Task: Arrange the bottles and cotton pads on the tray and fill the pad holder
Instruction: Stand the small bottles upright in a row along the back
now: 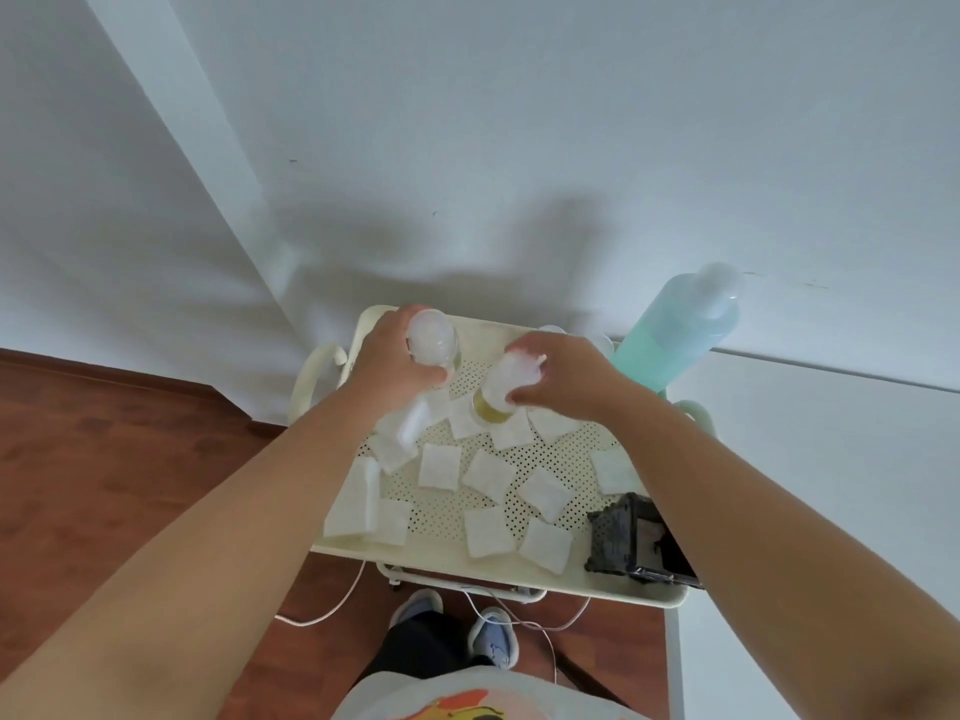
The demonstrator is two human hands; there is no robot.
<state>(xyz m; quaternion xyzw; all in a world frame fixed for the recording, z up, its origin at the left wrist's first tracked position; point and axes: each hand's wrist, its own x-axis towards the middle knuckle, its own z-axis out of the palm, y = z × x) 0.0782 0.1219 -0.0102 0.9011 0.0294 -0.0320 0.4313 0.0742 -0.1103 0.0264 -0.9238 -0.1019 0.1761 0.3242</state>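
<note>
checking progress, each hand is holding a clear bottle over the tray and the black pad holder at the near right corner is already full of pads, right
Not quite. The head view shows the black pad holder not filled; the cotton pads lie scattered on the tray. The left hand and right hand do each hold a clear bottle.

white wall [519,122], brown wooden floor [104,433]

I see each hand gripping a clear bottle: left hand [387,358], right hand [558,379], over the pad-strewn tray [519,576] (perforated, cream).
</note>
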